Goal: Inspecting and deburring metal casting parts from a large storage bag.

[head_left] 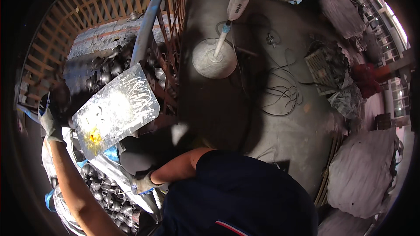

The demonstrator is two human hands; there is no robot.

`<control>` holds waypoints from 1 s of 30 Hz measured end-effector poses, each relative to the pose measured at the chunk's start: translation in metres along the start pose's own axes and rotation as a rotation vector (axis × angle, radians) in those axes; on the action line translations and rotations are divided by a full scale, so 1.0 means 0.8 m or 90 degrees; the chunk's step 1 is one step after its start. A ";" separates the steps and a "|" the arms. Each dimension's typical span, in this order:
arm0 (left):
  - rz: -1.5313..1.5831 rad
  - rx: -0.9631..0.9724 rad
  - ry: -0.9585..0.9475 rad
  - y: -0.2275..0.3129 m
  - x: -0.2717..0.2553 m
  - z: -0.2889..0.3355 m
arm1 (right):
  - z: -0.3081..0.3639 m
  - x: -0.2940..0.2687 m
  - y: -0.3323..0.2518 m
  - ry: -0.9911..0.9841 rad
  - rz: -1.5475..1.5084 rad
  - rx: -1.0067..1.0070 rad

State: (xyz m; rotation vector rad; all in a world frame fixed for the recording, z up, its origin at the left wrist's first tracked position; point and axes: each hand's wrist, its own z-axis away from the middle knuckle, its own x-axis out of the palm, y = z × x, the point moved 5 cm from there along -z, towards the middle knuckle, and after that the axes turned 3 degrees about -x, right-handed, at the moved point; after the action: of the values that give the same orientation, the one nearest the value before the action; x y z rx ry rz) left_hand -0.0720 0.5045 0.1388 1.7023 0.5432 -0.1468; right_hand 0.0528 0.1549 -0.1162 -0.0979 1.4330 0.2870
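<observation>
My left hand [51,123], in a grey glove with dark fingers, is stretched out at the left by the slatted crate. Its fingers are in shadow, closed at a dark rounded part [60,93]. Low in the middle, my gloved right hand [144,184] is closed on a thin metal rod [127,191], whose full shape is hidden. Between the hands is a scratched metal plate [118,109] with a yellow stain, brightly lit and tilted. Below it, a white sack [107,166] lies open around many shiny dark rounded metal parts [105,192].
The brown slatted crate [48,46] holds more dark rounded parts [107,72] on its bed. A blue-grey pipe [151,15] rises beside the plate. Ahead stands a pedestal fan [214,59]; its cable [282,98] loops over the floor. Sacks [361,172] and a plastic basket [319,70] are at right.
</observation>
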 end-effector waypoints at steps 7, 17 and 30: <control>0.163 0.074 0.179 0.040 -0.083 0.148 | 0.047 -0.008 0.039 0.278 -1.470 0.253; -0.012 -0.401 0.708 -0.160 -0.362 0.630 | 0.067 -0.062 0.071 0.164 -1.587 0.360; -0.169 -0.995 0.820 -0.381 -0.220 0.995 | 0.027 -0.065 0.055 0.001 -0.570 -0.022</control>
State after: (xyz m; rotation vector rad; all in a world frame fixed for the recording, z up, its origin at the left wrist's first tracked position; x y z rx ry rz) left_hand -0.1989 -0.2713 -0.2345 -0.0270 1.3119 1.0142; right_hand 0.0565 0.1949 -0.0574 -0.7415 1.2547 -0.4253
